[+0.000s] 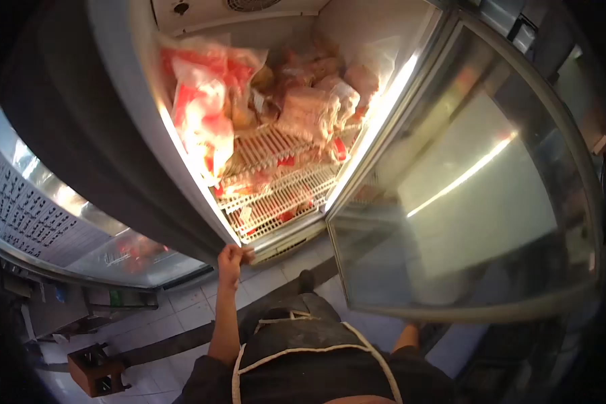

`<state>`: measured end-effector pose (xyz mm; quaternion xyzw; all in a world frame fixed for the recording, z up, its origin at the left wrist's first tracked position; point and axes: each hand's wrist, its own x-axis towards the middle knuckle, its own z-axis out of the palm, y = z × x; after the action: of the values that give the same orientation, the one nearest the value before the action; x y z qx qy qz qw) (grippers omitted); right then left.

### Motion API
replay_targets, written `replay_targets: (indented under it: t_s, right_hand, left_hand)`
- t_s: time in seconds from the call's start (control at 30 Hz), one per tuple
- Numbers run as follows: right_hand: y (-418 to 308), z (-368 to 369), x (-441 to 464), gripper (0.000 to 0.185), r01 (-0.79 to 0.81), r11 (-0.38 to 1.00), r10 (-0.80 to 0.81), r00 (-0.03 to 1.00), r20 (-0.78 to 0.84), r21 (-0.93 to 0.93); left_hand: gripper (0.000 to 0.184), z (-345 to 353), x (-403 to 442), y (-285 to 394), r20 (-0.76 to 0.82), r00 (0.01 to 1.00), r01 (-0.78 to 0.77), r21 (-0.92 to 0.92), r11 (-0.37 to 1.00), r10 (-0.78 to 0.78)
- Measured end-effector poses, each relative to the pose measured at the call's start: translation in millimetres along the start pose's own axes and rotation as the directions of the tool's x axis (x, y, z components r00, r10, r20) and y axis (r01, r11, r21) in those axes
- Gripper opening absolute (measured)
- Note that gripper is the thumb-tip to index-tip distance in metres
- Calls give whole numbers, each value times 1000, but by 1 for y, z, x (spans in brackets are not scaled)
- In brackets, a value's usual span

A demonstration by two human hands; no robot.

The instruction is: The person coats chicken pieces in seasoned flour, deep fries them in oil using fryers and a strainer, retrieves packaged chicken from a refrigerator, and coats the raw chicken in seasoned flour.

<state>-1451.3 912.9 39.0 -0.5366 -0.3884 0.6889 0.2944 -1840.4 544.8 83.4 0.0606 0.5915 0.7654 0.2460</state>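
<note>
In front of me stands an upright display fridge (276,248) with its glass door (478,182) swung out to the right. My left hand (231,262) is at the fridge's lower front corner, fingers curled; whether anything is in them is hidden. Of my right arm only a bit of forearm (407,337) shows below the door's bottom frame, and the hand itself is hidden. Inside, a large red and white plastic bag (205,101) lies at the left of the upper wire rack (256,148). Packs of pinkish meat (306,113) lie beside it.
A lower wire rack (276,209) carries more red packages. To the left is another glass-fronted unit (114,256) with a printed sheet (34,209) on it. A small brown stool-like object (95,370) stands on the tiled floor (192,310) at lower left.
</note>
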Motion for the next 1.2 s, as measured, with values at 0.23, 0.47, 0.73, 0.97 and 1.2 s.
replay_targets:
  t_s: [0.23,0.47,0.73,0.97,1.2]
  right_hand:
    - [44,90,127,14,-223,954,265,940,217,-198]
    - [63,172,173,15,-162,877,348,863,366,-452]
    - [-85,319,162,15,597,748,-328,712,621,-290]
    - [-113,412,142,7,954,-275,-593,-73,802,-116]
    - [-232,394,62,11,812,526,-64,332,941,-251]
  left_hand:
    - [23,88,2,-36,-30,969,246,-33,969,-247]
    - [23,56,1,-96,-309,885,379,39,925,-350]
    - [23,-116,-190,-251,-722,333,583,-347,734,-606]
    - [18,-80,-260,-237,-570,721,688,515,511,-395]
    - [18,-98,-189,-257,-169,983,149,965,216,74]
